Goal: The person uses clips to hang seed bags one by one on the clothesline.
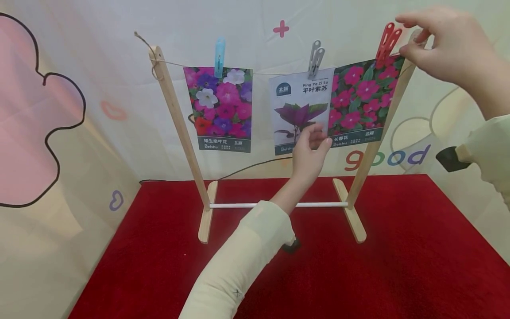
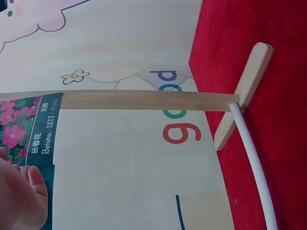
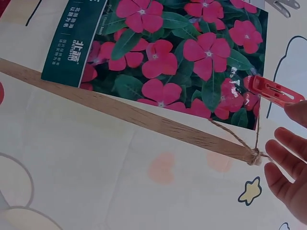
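My right hand [image 1: 448, 44] is raised beside the red clothespin [image 1: 386, 42], thumb and fingers spread apart. That clothespin grips the upper right of a pink-flower seed packet [image 1: 358, 97] on the twine. My left hand [image 1: 311, 153] is in front of the packets, fingers loosely bent, its thumb tip right at the pink-flower packet's lower left corner. Behind this hand hangs a purple-leaf seed packet [image 1: 296, 93] under a grey clothespin [image 1: 314, 60], partly overlapped by the pink-flower one. In the right wrist view, fingertips [image 3: 283, 139] are close to the red clothespin's end.
At left, a blue clothespin [image 1: 219, 57] holds a mixed-flower packet [image 1: 225, 104] on the twine [image 1: 260, 74]. The wooden stand [image 1: 181, 126] has a white crossbar [image 1: 322, 204] low down and rests on a red cloth [image 1: 159, 266]. A printed curtain [image 1: 119, 79] hangs behind.
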The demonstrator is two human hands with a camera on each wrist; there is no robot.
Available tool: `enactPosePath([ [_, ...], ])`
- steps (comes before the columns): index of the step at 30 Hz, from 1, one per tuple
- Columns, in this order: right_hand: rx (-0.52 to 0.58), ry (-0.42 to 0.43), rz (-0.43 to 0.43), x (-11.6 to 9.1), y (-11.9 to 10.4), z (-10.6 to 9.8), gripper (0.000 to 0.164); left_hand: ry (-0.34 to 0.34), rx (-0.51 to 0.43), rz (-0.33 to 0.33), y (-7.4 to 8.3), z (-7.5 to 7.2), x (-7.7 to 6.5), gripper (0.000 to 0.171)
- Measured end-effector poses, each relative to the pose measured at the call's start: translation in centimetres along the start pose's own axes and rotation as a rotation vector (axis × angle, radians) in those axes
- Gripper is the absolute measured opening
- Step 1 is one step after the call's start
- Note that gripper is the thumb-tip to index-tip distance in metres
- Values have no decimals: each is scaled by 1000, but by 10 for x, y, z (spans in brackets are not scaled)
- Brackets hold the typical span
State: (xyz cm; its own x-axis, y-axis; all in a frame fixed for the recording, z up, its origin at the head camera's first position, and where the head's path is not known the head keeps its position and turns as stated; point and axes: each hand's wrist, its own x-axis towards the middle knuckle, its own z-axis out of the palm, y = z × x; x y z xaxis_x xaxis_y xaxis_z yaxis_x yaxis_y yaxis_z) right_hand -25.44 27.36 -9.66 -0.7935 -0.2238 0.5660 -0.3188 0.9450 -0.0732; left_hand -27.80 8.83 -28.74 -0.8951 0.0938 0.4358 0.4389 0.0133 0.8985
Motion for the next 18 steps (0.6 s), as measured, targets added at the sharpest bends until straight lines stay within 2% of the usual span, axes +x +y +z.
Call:
enactPosePath([
  [14, 11, 139, -17, -17, 2, 7, 45, -68, 120, 81, -14, -30, -18, 33],
  [18, 0, 199, -49, -23, 3, 11, 43, -81, 144, 112, -17, -39, -21, 34],
])
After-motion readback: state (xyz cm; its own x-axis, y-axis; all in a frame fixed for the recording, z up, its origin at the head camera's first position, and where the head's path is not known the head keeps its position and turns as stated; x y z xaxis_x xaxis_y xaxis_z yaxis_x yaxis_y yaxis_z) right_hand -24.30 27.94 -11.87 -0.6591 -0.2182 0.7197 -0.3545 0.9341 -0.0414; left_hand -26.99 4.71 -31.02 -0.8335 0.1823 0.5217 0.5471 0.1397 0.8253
